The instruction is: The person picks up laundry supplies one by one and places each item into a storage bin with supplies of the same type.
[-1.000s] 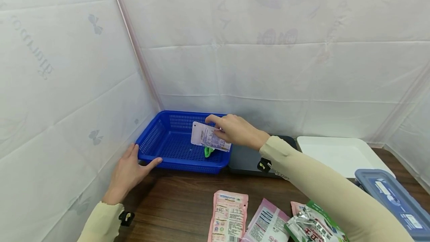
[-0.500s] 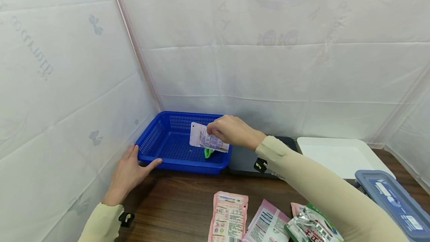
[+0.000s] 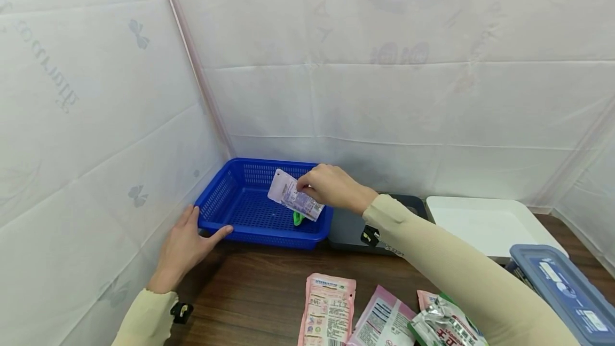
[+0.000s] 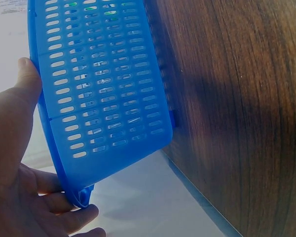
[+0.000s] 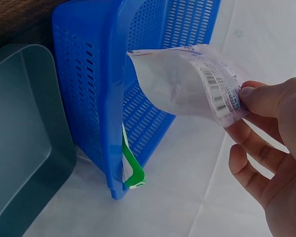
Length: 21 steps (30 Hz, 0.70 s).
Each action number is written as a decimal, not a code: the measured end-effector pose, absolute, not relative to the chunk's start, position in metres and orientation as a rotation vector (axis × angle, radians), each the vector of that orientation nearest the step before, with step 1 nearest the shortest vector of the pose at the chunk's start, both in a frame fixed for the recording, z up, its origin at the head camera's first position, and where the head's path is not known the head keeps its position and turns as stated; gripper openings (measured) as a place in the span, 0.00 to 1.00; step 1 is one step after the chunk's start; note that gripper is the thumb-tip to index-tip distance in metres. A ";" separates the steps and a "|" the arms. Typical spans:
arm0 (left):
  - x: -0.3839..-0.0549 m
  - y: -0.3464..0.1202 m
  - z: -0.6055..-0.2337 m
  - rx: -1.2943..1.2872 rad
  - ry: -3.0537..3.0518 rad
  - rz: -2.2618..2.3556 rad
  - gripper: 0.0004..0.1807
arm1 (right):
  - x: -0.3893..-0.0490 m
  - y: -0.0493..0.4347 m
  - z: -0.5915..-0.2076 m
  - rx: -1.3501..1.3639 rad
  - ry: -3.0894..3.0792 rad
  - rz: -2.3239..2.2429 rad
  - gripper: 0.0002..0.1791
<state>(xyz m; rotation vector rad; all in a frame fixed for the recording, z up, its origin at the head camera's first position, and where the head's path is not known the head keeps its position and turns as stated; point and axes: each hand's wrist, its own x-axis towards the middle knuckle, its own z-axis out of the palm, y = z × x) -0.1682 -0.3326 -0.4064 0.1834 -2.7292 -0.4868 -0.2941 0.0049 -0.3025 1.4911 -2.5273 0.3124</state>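
Observation:
My left hand [image 3: 184, 250] holds the near left corner of the blue plastic basket [image 3: 269, 237]. In the left wrist view its thumb lies on the rim and its fingers curl at the corner. Over the basket's right part, my right hand [image 3: 336, 187] pinches a lilac printed pouch [image 3: 284, 188] by its edge. The pouch tilts, one end reaching into the basket in the right wrist view. Below it a green-edged packet [image 5: 133, 168] lies in the basket, largely hidden. The right fingers partly cover the pouch's print.
A dark grey tray [image 3: 348, 227] adjoins the basket, followed by a white tray [image 3: 485, 223]. On the wooden table lie a pink pouch [image 3: 328, 306], a pink-purple pouch [image 3: 381, 319] and a green-silver packet [image 3: 444, 324]. A blue-lidded box [image 3: 559, 287] stands at right; white sheets enclose the table.
The lilac pouch has turned in my right hand, its left end rising and its right end dipping. My right fingers have closed in on it. The left hand stays on the basket.

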 end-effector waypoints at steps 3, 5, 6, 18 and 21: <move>-0.168 -0.333 -0.407 0.181 -2.727 -0.486 0.65 | -0.295 0.004 -0.304 1.486 -2.536 0.312 0.10; -0.168 -0.333 -0.407 0.180 -2.724 -0.482 0.65 | -0.295 0.003 -0.305 1.482 -2.546 0.307 0.10; -0.168 -0.333 -0.407 0.179 -2.723 -0.479 0.65 | -0.295 0.003 -0.306 1.479 -2.552 0.303 0.10; -0.168 -0.333 -0.407 0.176 -2.728 -0.487 0.66 | -0.299 0.001 -0.312 1.493 -2.683 0.286 0.14; -0.168 -0.333 -0.407 0.176 -2.729 -0.495 0.66 | -0.299 0.000 -0.314 1.501 -2.695 0.265 0.14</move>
